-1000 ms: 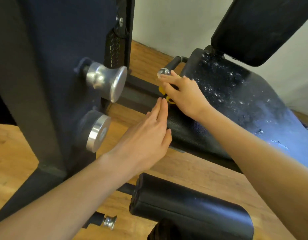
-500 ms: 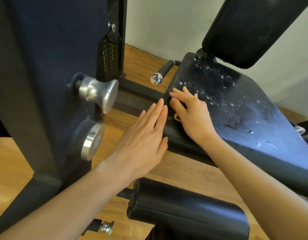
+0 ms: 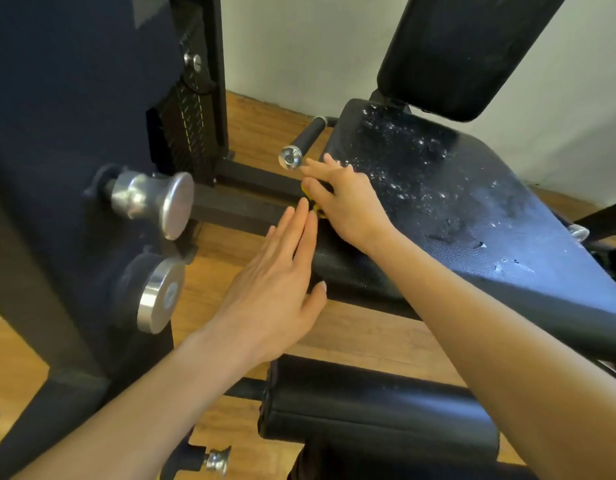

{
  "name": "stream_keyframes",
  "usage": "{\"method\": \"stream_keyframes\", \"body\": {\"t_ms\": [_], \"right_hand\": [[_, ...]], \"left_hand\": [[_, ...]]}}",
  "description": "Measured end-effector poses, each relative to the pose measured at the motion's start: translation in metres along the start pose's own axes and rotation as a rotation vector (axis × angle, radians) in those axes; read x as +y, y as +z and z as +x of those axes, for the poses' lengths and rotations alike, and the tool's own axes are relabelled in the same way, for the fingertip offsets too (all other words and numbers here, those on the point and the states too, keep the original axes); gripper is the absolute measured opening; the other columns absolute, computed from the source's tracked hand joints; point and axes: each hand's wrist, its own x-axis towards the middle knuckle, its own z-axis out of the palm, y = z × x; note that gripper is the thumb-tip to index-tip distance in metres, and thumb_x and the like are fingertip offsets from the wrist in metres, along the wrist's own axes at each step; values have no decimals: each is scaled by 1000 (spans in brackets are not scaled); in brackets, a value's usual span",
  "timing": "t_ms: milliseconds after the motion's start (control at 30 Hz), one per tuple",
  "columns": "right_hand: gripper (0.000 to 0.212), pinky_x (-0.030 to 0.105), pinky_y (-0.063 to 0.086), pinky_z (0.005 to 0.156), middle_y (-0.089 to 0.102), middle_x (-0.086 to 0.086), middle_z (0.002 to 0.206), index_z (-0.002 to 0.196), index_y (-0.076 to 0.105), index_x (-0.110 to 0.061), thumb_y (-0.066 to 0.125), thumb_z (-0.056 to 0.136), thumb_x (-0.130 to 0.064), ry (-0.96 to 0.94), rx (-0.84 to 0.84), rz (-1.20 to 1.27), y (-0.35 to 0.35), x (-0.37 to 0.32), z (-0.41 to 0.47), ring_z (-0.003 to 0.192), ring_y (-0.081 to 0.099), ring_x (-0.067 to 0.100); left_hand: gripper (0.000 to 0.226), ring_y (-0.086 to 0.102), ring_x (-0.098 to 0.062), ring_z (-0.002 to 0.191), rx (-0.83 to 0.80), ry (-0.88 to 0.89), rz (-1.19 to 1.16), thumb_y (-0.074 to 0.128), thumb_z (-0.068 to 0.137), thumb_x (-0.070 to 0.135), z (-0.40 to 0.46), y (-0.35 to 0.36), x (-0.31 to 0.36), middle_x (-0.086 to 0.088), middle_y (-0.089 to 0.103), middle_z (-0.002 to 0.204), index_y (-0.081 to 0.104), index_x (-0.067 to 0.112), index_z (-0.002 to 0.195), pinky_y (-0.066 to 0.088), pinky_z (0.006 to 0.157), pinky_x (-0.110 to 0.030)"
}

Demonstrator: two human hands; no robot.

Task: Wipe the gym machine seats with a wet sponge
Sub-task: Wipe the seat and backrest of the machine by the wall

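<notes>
— Since the biggest thing comes first, what is that dark mass on the left?

— A tall machine column (image 3: 74, 133), matte and dark navy, with flat sides. Two round, polished metal knobs (image 3: 154, 202) stick out of it, one above the other, both flared like mushroom caps.

— And the pads?

— The seat (image 3: 455, 209) is a broad, black, grained vinyl slab, slightly wedge-shaped, beaded with water drops and foam across its upper part, with small tears in the skin near its right edge. Above it hangs a smooth black backrest (image 3: 455, 53) with rounded corners. In the foreground lies a thick cylindrical roller pad (image 3: 369, 407), also black vinyl. All of it stands on a wooden plank floor (image 3: 351, 334), warm brown, against a pale wall.

— Smaller parts?

— A short black handle bar (image 3: 303, 140) with a shiny metal end cap juts out beside the seat's left corner.

— Now the hands.

— The right hand (image 3: 344, 202) rests on the seat's left front corner, fingers curled over a yellow sponge (image 3: 311, 202), which is pressed against the seat edge; only slivers of yellow show beneath the fingers. The left hand (image 3: 275, 282) is flat, fingers straight and together, thumb spread, with its fingertips just beside the sponge at the seat's edge. It holds nothing.
</notes>
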Motion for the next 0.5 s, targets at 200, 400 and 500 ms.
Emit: {"method": "stream_keyframes", "body": {"t_ms": [200,400,500], "right_hand": [[33,45,7,118,41,2,150,129,59,-20,39,103,-22,147,125,-119,1,1,-5,147,15,27],[37,38,-8,117,39,-2,152,138,50,-24,41,103,-25,85,116,-86,-5,28,-5,148,13,21],[33,30,-8,116,46,-3,147,132,57,-23,47,101,-21,110,234,-108,-13,23,-14,145,22,19]], "left_hand": [[85,-42,-5,137,-41,-14,1,37,104,44,1,2,3,8,-46,152,-35,22,143,-12,116,-24],[85,-45,-1,134,-38,-7,20,35,103,47,1,1,1,11,-46,152,-32,23,148,-24,106,-17],[77,-46,-2,133,-19,-44,85,27,104,49,1,1,4,8,-45,152,-29,22,149,-24,112,-24]]}}
